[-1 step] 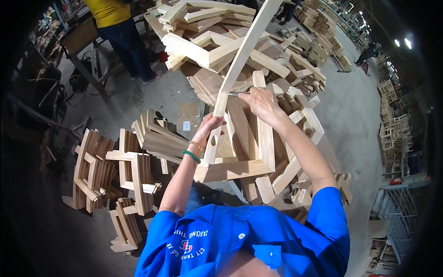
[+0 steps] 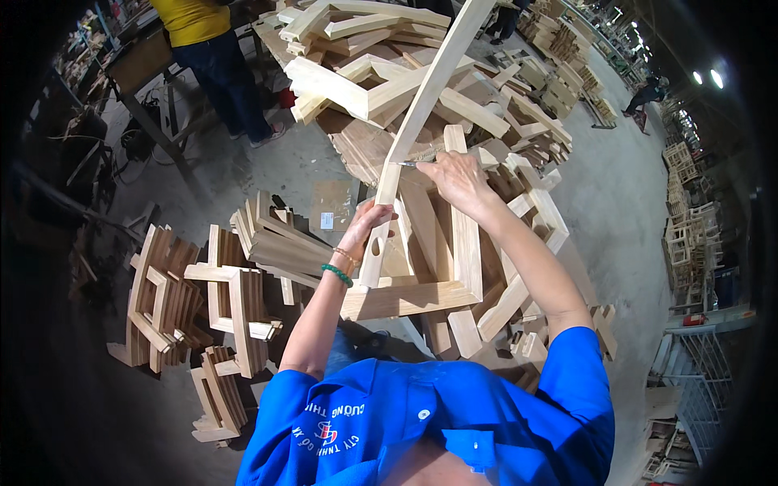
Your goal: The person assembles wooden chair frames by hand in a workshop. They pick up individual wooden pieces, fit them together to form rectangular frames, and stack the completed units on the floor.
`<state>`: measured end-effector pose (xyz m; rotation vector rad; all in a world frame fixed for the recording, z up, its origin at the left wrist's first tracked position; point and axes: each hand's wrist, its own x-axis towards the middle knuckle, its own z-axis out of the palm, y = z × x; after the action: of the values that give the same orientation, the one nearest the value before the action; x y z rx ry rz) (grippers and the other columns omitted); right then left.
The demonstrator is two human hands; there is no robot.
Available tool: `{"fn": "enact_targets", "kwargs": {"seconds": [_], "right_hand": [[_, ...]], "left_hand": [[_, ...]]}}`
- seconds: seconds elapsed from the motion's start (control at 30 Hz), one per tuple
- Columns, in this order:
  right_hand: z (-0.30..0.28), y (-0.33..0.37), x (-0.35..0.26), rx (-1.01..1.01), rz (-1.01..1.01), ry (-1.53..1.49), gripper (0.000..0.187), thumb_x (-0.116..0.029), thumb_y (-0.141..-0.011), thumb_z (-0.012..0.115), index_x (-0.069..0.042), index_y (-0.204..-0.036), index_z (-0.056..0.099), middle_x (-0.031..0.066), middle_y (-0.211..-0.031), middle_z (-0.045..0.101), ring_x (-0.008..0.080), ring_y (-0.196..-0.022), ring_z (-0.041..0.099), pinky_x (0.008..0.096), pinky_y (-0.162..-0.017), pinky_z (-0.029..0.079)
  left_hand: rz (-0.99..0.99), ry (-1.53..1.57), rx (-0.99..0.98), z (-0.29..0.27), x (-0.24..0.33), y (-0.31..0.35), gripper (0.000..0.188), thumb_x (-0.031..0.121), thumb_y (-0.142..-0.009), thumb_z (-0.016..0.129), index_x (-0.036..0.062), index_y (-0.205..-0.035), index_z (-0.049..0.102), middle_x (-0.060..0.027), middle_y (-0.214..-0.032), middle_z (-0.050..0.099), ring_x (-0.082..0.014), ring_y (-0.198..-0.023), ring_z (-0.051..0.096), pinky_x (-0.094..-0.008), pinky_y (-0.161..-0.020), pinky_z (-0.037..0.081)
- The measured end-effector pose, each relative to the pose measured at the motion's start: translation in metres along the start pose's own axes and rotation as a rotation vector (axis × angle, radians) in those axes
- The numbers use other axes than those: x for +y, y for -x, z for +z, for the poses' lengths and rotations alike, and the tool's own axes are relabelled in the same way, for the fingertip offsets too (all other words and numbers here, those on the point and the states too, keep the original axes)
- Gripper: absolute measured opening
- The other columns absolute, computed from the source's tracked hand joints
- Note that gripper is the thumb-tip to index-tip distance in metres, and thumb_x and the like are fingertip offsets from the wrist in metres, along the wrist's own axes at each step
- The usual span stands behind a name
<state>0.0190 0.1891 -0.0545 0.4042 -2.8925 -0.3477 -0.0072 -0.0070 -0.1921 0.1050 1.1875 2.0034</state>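
A long pale wooden bar (image 2: 435, 81) runs from in front of me up to the far edge, slightly bent, with an oval slot near its lower end. My left hand (image 2: 369, 224), wearing a green bead bracelet, is wrapped round the bar just above that slot. A slim metal tool (image 2: 408, 164) is pinched in my right hand (image 2: 459, 180), its tip at the bar's right edge; its exact kind is too small to make out. The bar's near end rests on or just over an angled wooden frame piece (image 2: 409, 299).
Beyond my hands lies a heap of wooden frame parts (image 2: 397, 89). Stacked angled parts (image 2: 243, 300) stand on the floor at left, near a flat cardboard piece (image 2: 331, 202). A person in a yellow top (image 2: 190, 20) stands at the far left by a table (image 2: 139, 69).
My right hand and the metal tool have shifted very slightly along the bar's edge. My left hand keeps its hold on the bar.
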Motion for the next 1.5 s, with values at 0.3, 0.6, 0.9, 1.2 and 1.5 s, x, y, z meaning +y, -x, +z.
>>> {"fn": "enact_targets", "kwargs": {"seconds": [0.3,0.6,0.9,1.2,1.5], "right_hand": [[0.011,-0.045,0.000,-0.090,-0.159,0.148,0.013,-0.014,-0.080,0.053,-0.011,-0.083,0.065,0.0128,-0.073,0.062,0.0287,-0.073,0.065,0.0394,-0.062,0.052],[0.012,-0.054,-0.004,-0.090,-0.201,0.143,0.016,-0.012,-0.076,0.055,-0.006,-0.067,0.068,0.0133,-0.069,0.066,0.0269,-0.065,0.067,0.0377,-0.055,0.052],[0.022,-0.018,0.029,-0.272,-0.161,0.117,0.017,-0.011,-0.076,0.053,-0.008,-0.066,0.067,0.0139,-0.065,0.063,0.0279,-0.069,0.065,0.0382,-0.062,0.051],[0.026,0.015,0.018,-0.067,0.181,-0.363,0.026,-0.014,-0.087,0.057,-0.019,-0.111,0.065,0.0138,-0.079,0.066,0.0301,-0.071,0.064,0.0417,-0.062,0.052],[0.026,-0.007,0.011,-0.045,0.096,-0.197,0.022,-0.014,-0.088,0.052,-0.016,-0.105,0.067,0.0168,-0.079,0.063,0.0325,-0.068,0.064,0.0426,-0.060,0.052]], "left_hand": [[-0.085,0.079,0.013,0.010,0.012,0.001,0.051,0.033,-0.080,0.067,0.0083,-0.122,0.050,-0.0036,-0.104,0.058,-0.0150,-0.099,0.059,-0.0356,-0.075,0.053],[-0.004,0.005,0.055,0.008,0.006,-0.004,0.054,0.041,-0.080,0.064,0.0092,-0.121,0.051,-0.0100,-0.102,0.062,-0.0160,-0.089,0.060,-0.0277,-0.068,0.051],[-0.068,0.073,0.011,0.005,0.016,0.003,0.046,0.043,-0.084,0.059,0.0120,-0.117,0.053,-0.0068,-0.108,0.064,-0.0161,-0.077,0.059,-0.0243,-0.059,0.048],[-0.127,0.119,0.007,-0.005,0.015,0.003,0.045,0.044,-0.084,0.060,0.0128,-0.116,0.052,-0.0052,-0.106,0.065,-0.0140,-0.076,0.055,-0.0231,-0.058,0.046],[-0.173,0.052,0.027,-0.003,0.020,0.006,0.043,0.043,-0.085,0.058,0.0133,-0.115,0.053,-0.0033,-0.106,0.065,-0.0133,-0.075,0.056,-0.0224,-0.058,0.046]]}}
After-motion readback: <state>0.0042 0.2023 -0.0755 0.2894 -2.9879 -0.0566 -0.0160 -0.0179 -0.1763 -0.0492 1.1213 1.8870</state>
